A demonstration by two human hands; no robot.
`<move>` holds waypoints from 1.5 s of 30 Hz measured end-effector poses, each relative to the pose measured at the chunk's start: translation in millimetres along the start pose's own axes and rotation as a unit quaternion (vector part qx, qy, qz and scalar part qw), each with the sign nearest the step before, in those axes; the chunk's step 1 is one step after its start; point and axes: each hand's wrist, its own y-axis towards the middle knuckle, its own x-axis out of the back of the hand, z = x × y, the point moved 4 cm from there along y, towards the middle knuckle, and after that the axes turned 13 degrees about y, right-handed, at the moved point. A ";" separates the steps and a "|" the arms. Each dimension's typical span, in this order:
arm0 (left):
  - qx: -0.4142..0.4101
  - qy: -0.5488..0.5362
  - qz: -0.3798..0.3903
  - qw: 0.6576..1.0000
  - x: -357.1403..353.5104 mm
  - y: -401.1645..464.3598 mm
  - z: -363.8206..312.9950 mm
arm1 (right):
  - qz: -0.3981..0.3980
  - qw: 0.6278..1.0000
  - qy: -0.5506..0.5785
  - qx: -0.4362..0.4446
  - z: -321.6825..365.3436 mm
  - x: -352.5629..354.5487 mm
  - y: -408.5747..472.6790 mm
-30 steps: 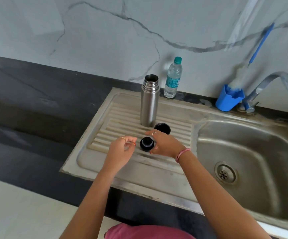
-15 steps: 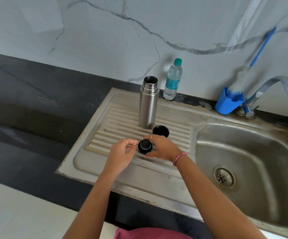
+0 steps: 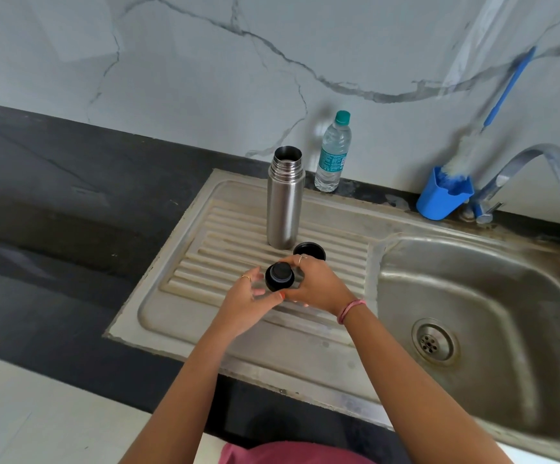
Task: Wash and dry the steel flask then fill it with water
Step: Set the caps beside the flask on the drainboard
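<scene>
The steel flask [image 3: 285, 204] stands upright and uncapped on the ribbed drainboard [image 3: 225, 262] of the steel sink. Just in front of it lies a black cup lid [image 3: 309, 251], mouth up. My right hand [image 3: 318, 283] grips a black stopper [image 3: 279, 276] above the drainboard. My left hand [image 3: 245, 301] is close beside the stopper on its left, fingers loosely curled, thumb tip near the stopper's lower edge; whether it touches is unclear.
A plastic water bottle [image 3: 333, 152] stands at the wall behind the flask. A blue cup [image 3: 442, 195] holding a bottle brush [image 3: 472, 145] sits beside the tap [image 3: 539, 169]. The sink basin [image 3: 506, 296] with its drain [image 3: 434, 341] is to the right. Black counter lies to the left.
Both hands with the stopper have stayed almost in place on the drainboard; the left hand's fingers have opened slightly beside the stopper. The flask and lid have not moved.
</scene>
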 end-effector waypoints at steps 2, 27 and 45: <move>0.005 -0.003 -0.008 1.000 -4.3 3.3 -1.3 | 0.003 1.000 0.012 -0.016 -0.4 -2.0 0.5; -0.003 0.035 -0.026 0.999 2.0 23.4 -10.1 | -0.014 0.994 -0.109 -0.017 -11.2 -16.3 13.2; 0.026 0.042 -0.050 0.998 8.4 23.7 -3.0 | -0.022 0.998 -0.065 0.019 -6.3 0.1 2.7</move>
